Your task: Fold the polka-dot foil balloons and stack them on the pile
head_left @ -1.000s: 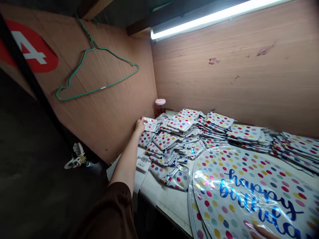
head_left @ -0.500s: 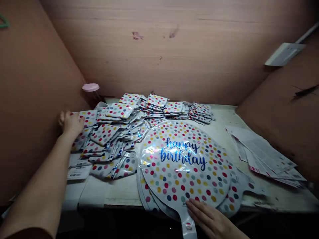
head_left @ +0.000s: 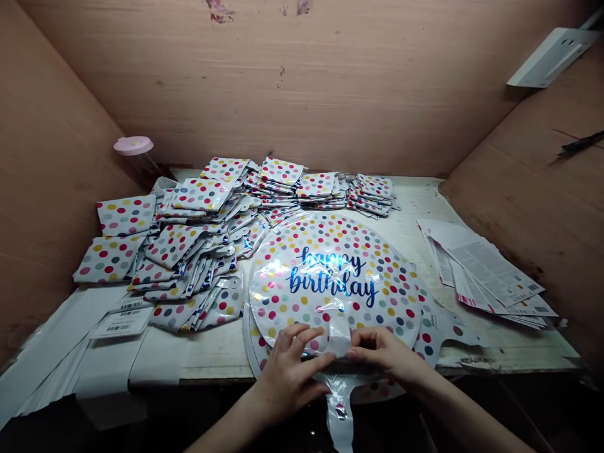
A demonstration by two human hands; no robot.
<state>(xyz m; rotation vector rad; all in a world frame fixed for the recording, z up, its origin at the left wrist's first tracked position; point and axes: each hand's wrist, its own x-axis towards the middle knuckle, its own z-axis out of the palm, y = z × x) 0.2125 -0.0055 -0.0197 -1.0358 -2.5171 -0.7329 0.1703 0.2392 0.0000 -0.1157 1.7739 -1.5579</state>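
A flat, dotted foil balloon (head_left: 330,270) with blue "happy birthday" lettering lies on top of others at the table's front edge. Its lower part is folded up, so a pale tail (head_left: 338,336) points toward the lettering. My right hand (head_left: 382,353) pinches the folded edge beside that tail. On the other side, my left hand (head_left: 295,368) rests on the fold with its fingers spread. Another balloon's tail (head_left: 340,415) hangs below the table edge between my wrists.
Folded dotted packets (head_left: 189,251) are piled at the left and back. Printed sheets (head_left: 491,270) lie at the right, white papers (head_left: 51,352) and barcode labels (head_left: 123,321) at the front left. A pink-lidded container (head_left: 134,148) stands in the back left corner.
My left hand has come from the packets at the far left to the balloon. The top balloon's lower part and tail have been folded upward. The camera view has shifted.
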